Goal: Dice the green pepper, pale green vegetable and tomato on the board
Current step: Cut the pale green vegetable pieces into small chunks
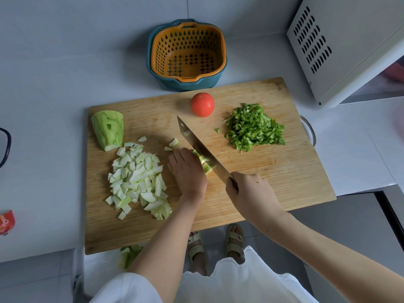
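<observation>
On the wooden cutting board [273, 171], my left hand [189, 171] holds down strips of the pale green vegetable [204, 164] with curled fingers. My right hand [249, 192] grips the handle of a knife [196, 145], whose blade rests against those strips. A pile of pale green diced pieces [137, 178] lies at the left. An uncut chunk of the pale green vegetable [108, 130] sits at the board's far left. The whole tomato [202, 104] stands at the back middle. Diced green pepper [254, 127] is heaped at the right.
An orange strainer basket inside a teal bowl [188, 55] stands behind the board. A white appliance [349, 47] occupies the back right. Peel scraps [129, 254] lie below the board's front edge. A red packet [6, 223] lies at the far left.
</observation>
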A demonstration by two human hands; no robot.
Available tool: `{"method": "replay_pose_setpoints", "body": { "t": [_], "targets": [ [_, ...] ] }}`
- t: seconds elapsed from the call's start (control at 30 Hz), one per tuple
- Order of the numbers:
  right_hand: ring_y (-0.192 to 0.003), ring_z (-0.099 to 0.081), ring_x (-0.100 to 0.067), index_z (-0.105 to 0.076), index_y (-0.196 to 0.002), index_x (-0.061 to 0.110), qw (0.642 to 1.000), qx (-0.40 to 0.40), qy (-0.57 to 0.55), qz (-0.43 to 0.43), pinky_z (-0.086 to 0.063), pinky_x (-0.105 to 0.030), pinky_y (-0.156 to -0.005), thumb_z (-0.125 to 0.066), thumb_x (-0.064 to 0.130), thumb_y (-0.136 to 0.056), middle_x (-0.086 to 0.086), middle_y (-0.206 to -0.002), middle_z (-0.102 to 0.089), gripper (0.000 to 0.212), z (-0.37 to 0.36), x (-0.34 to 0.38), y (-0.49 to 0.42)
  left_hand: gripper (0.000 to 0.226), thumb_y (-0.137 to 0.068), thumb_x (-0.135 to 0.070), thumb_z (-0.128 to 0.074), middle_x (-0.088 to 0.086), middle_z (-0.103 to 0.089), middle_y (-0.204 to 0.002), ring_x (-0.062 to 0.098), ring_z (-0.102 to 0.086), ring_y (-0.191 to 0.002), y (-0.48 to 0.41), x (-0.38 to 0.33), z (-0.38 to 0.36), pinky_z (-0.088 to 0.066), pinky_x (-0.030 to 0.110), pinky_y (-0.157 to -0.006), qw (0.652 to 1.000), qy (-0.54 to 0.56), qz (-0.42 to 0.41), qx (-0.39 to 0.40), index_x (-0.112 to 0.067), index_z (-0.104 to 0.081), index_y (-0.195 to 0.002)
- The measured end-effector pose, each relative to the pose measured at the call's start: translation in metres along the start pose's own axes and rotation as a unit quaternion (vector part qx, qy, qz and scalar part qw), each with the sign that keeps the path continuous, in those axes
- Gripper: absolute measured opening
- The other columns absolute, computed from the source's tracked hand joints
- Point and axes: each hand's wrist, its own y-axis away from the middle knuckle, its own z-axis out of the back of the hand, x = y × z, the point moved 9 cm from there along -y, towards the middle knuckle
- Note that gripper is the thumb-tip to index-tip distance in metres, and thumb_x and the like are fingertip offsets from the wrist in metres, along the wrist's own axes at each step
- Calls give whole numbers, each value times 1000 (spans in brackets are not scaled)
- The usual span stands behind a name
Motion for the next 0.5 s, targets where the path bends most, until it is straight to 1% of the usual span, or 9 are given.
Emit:
{"method": "replay_pose_setpoints", "body": {
  "t": [0.07,0.13,0.23,0.3,0.4,0.5],
  "targets": [
    [-44,-31,-13,-37,-70,16,1000,0,4,-2,-23,-26,-43,-34,24,-98,5,-54,-36,30,1,1,0,12,-79,3,-58,14,-55,-83,33,-51,-78,-1,0,-1,-42,43,-68,1000,-10,2,12,-5,-50,-82],
    [-44,-31,-13,-39,-72,15,1000,2,5,-5,-23,-26,-43,-34,24,-98,5,-54,-36,28,1,1,-1,13,-77,3,-60,13,-55,-83,33,-52,-78,-1,-2,-1,-42,43,-68,1000,-18,-2,15,-6,-51,-82],
    [-45,-32,-12,-32,-63,19,1000,16,5,-13,-22,-25,-43,-33,24,-99,4,-55,-37,36,-4,1,-5,15,-75,3,-61,12,-56,-82,33,-53,-78,-2,-3,-1,-43,42,-68,1000,-21,-9,12,-6,-52,-83],
    [-47,-34,-14,-27,-60,22,999,28,-1,-23,-23,-26,-43,-33,24,-99,4,-56,-38,40,-13,0,-13,12,-78,2,-59,12,-57,-83,33,-53,-79,-2,-4,0,-43,43,-70,1000,-13,-13,6,-6,-52,-84],
    [-51,-40,-20,-28,-59,22,999,23,-32,-32,-27,-29,-45,-35,25,-98,3,-56,-40,40,-20,1,-24,7,-82,0,-52,12,-58,-86,31,-52,-81,-1,-5,1,-42,42,-73,1000,9,-19,-7,-5,-52,-87],
    [-48,-38,-18,-27,-58,24,999,6,-36,-20,-28,-29,-45,-36,24,-98,4,-54,-40,40,-13,2,-18,9,-79,2,-55,12,-57,-85,32,-52,-81,0,-3,0,-42,42,-72,1000,8,-14,1,-4,-52,-86]
  ]
}}
